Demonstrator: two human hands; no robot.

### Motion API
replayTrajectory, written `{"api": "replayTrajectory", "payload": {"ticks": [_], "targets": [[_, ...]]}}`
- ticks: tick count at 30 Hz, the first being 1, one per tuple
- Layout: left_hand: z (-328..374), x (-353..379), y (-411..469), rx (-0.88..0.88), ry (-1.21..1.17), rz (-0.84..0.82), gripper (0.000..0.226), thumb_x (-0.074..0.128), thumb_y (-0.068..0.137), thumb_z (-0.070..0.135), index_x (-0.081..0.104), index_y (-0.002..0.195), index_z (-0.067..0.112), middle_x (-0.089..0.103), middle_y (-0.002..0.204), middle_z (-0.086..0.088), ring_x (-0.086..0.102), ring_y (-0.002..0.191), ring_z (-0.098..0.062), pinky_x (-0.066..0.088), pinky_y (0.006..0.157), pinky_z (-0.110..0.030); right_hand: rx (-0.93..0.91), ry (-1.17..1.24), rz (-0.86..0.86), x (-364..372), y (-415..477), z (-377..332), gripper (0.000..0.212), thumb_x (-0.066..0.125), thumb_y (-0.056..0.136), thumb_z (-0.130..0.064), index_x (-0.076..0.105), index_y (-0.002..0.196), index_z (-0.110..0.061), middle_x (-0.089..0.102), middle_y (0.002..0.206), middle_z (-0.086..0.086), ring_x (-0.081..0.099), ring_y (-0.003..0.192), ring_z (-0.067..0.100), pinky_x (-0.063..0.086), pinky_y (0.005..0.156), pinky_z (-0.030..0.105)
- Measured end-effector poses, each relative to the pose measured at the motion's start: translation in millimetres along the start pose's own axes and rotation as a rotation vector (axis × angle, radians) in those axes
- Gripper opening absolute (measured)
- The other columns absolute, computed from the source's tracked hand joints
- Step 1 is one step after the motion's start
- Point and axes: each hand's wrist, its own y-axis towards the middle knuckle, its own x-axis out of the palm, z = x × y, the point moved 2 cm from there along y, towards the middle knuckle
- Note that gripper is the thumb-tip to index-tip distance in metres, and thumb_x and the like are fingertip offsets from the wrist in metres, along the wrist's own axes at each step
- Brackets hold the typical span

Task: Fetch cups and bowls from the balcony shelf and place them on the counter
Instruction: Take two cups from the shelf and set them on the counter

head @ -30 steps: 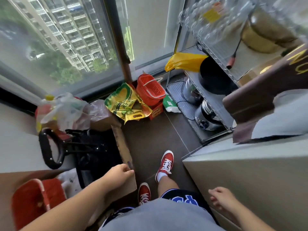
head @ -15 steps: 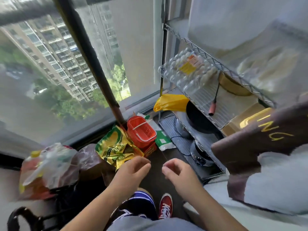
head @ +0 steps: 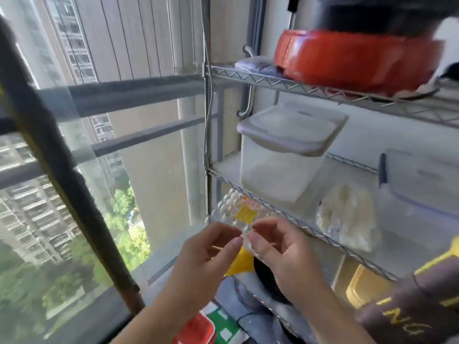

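A wire balcony shelf (head: pixel 293 217) fills the right half of the view. No cup or bowl shows plainly on it. A red round pot (head: pixel 352 58) with a black item stacked on top sits on the upper tier. My left hand (head: pixel 206 256) and my right hand (head: pixel 280 247) are raised side by side in front of the middle tier's edge. Both hold nothing, with fingers loosely curled and fingertips almost meeting. Just behind them lies a clear plastic egg carton (head: pixel 238 209) with a yellow label.
A lidded translucent box (head: pixel 285 160) and a second lidded container (head: pixel 422 192) stand on the middle tier beside a bag of white food (head: pixel 347 217). A black pan (head: pixel 268 279) rests lower down. The balcony window and railing (head: pixel 62 170) lie to the left. A brown box (head: pixel 422 306) juts in bottom right.
The view has swung up from the floor to the shelf tiers. Both hands have risen from my sides to chest height and come together in front of the shelf.
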Motion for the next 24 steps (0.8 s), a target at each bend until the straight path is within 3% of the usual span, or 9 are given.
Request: {"api": "replayTrajectory", "payload": {"ticks": [7,13,18,22,24], "targets": [[71.4,-25.4,98.4,0.297,-0.022,-0.068,0.008,0.067,0.090,0.010,0.071,0.088,0.017,0.072,0.077,0.010,0.059,0.063,0.001,0.044,0.059,-0.013,-0.239,-0.106,0.147,-10.9,70.4,-83.5,0.016,0.070,0.075,-0.039,0.068,0.091,-0.037,0.073,0.083,-0.013,0.062,0.065,-0.002,0.047,0.060,0.009],[143.2,-35.0,162.1,0.537,-0.018,-0.051,0.012,0.064,0.082,0.030,0.070,0.091,0.025,0.073,0.083,0.012,0.066,0.073,-0.006,0.052,0.068,-0.022,-0.485,-0.269,0.259,-33.9,113.1,-162.4,0.018,0.068,0.079,-0.039,0.066,0.095,-0.034,0.072,0.089,-0.013,0.066,0.074,0.002,0.048,0.066,0.012],[210.6,-43.5,212.8,0.741,-0.018,-0.009,0.008,0.063,0.081,0.031,0.068,0.087,0.031,0.074,0.085,0.014,0.068,0.079,0.000,0.050,0.068,-0.013,-0.641,-0.389,0.349,-60.2,144.6,-230.8,0.017,0.071,0.082,-0.033,0.066,0.097,-0.026,0.072,0.093,-0.010,0.067,0.084,0.006,0.050,0.074,0.015],[253.0,-47.4,250.9,0.821,0.023,0.014,0.011,0.065,0.082,0.033,0.068,0.091,0.029,0.073,0.084,0.013,0.067,0.081,0.001,0.049,0.070,-0.017,-0.710,-0.486,0.412,-72.8,167.0,-275.1,0.018,0.070,0.082,-0.036,0.065,0.097,-0.027,0.071,0.088,-0.011,0.067,0.084,0.004,0.052,0.075,0.016],[273.7,-47.8,268.9,0.862,0.067,0.032,0.008,0.066,0.084,0.034,0.067,0.092,0.032,0.071,0.083,0.016,0.065,0.081,0.006,0.047,0.069,-0.008,-0.744,-0.512,0.442,-76.3,178.8,-297.1,0.017,0.070,0.081,-0.036,0.065,0.095,-0.027,0.070,0.087,-0.011,0.066,0.082,0.002,0.051,0.074,0.014]]}}
